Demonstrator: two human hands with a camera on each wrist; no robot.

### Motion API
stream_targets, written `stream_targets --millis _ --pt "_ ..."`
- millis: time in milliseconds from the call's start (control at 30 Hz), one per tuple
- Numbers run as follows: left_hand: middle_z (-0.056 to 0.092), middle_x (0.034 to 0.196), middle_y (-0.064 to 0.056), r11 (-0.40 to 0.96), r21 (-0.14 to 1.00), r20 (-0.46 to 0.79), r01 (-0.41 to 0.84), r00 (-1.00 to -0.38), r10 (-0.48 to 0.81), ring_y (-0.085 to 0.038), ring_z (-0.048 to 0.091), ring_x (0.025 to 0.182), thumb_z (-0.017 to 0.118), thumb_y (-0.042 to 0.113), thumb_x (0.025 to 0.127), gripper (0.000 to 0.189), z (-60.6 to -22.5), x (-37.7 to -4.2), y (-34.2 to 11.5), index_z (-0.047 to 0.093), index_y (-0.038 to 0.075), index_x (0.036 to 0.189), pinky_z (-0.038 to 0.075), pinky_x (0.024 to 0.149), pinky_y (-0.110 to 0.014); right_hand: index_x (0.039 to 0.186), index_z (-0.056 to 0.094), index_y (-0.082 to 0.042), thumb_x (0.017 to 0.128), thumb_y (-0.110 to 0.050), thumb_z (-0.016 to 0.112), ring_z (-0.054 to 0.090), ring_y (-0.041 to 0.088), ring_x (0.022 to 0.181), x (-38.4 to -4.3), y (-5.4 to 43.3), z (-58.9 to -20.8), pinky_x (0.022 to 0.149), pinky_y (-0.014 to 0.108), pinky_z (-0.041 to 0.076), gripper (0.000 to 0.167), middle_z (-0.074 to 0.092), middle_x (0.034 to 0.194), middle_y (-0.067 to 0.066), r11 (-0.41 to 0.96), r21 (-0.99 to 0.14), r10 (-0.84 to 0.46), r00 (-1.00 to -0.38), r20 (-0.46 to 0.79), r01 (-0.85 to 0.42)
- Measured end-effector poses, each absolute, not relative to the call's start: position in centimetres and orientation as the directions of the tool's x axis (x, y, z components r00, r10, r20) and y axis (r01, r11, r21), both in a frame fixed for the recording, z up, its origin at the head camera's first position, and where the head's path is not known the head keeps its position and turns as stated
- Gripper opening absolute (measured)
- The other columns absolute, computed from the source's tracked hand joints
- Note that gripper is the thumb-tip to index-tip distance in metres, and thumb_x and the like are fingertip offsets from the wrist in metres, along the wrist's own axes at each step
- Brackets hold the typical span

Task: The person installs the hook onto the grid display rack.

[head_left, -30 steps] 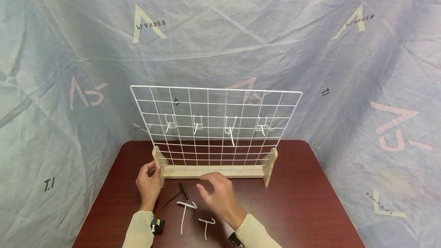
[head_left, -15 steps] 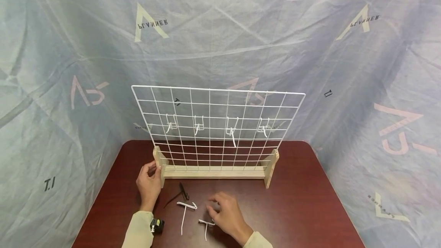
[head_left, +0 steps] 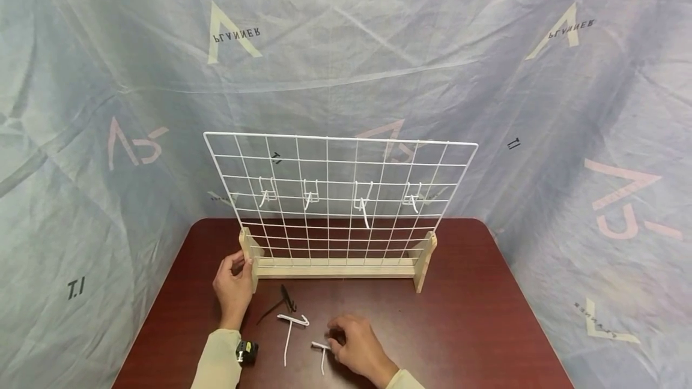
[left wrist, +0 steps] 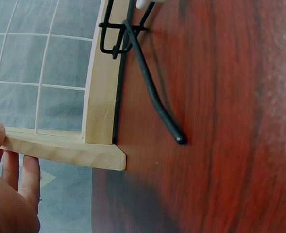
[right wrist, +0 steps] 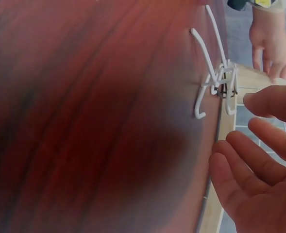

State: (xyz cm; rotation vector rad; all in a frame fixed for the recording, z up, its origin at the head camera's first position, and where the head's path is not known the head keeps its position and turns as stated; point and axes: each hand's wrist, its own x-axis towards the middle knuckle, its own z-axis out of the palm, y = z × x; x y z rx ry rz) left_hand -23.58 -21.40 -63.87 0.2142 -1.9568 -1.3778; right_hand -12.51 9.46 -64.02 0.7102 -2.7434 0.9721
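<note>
My left hand [head_left: 232,290] pinches the left wooden end piece [left wrist: 65,151] of a display stand, thumb on one side and fingers on the other. A white wire grid [head_left: 340,137] stands upright in that base. Low over the table, my right hand [head_left: 361,344] has loosely bent fingers and its thumb beside the nearest white hook [head_left: 323,362]; the right wrist view shows a gap between the fingers and the hooks. Another white hook [head_left: 288,344] lies farther left. Behind it is a black hook [left wrist: 155,92], close to the stand's left end.
Several white hooks hang in a row on the grid, one of them a longer hook [head_left: 364,212]. The dark red table [head_left: 476,317] reaches out to the right of the stand. Printed grey cloth [head_left: 346,47] surrounds the table at the back and sides.
My right hand has come down and toward me, from in front of the stand's base to beside the nearest white hook. The left hand stays on the end piece.
</note>
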Motion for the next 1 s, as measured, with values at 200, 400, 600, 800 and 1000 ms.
stream_targets --millis 200,400,600,800,1000 --pt "0.074 0.109 -0.020 0.410 0.875 0.455 0.258 -0.728 -0.512 -0.032 0.071 0.100 0.080 -0.003 0.090 0.026 -63.7 -23.8 -21.4 0.075 -0.001 0.116 0.050 0.075 0.000 0.101 0.078 -0.015 0.084 -0.009 0.085 0.065 -0.001 0.087 -12.7 9.2 -64.6 0.074 0.017 0.056 0.019 0.075 0.095 -0.008 0.678 -0.563 -0.402 -0.880 0.253 -0.472" --pt "0.073 0.108 -0.021 0.408 0.878 0.448 0.252 -0.733 -0.512 -0.035 0.071 0.100 0.080 -0.003 0.091 0.026 -63.8 -23.8 -21.3 0.075 -0.001 0.116 0.048 0.075 0.002 0.097 0.079 -0.017 0.087 -0.010 0.083 0.060 -0.006 0.080 -12.7 9.3 -64.6 0.069 0.013 0.052 0.013 0.073 0.090 -0.010 0.665 -0.598 -0.396 -0.890 0.225 -0.447" --pt "0.074 0.108 -0.019 0.414 0.877 0.448 0.245 -0.728 -0.518 -0.031 0.071 0.099 0.080 0.000 0.091 0.026 -63.8 -23.9 -21.2 0.076 0.001 0.117 0.049 0.076 0.001 0.094 0.078 -0.016 0.084 -0.015 0.086 0.060 -0.006 0.075 -12.3 9.7 -64.4 0.066 0.011 0.049 0.013 0.072 0.085 -0.010 0.659 -0.609 -0.390 -0.893 0.224 -0.441" --pt "0.074 0.108 -0.019 0.412 0.876 0.452 0.251 -0.726 -0.519 -0.027 0.070 0.099 0.080 -0.002 0.091 0.026 -63.8 -23.8 -21.3 0.075 -0.001 0.116 0.049 0.075 0.001 0.095 0.078 -0.015 0.083 -0.010 0.086 0.059 -0.009 0.073 -12.0 9.8 -64.6 0.064 0.010 0.049 0.015 0.074 0.085 -0.009 0.645 -0.645 -0.396 -0.901 0.177 -0.410" --pt "0.074 0.107 -0.018 0.426 0.871 0.458 0.245 -0.719 -0.523 -0.023 0.070 0.097 0.081 -0.002 0.090 0.026 -64.1 -23.7 -21.2 0.076 0.001 0.116 0.049 0.075 0.001 0.096 0.077 -0.014 0.083 -0.005 0.085 0.057 -0.009 0.072 -12.7 10.0 -65.2 0.063 0.010 0.048 0.018 0.074 0.084 -0.008 0.650 -0.632 -0.386 -0.900 0.203 -0.421"
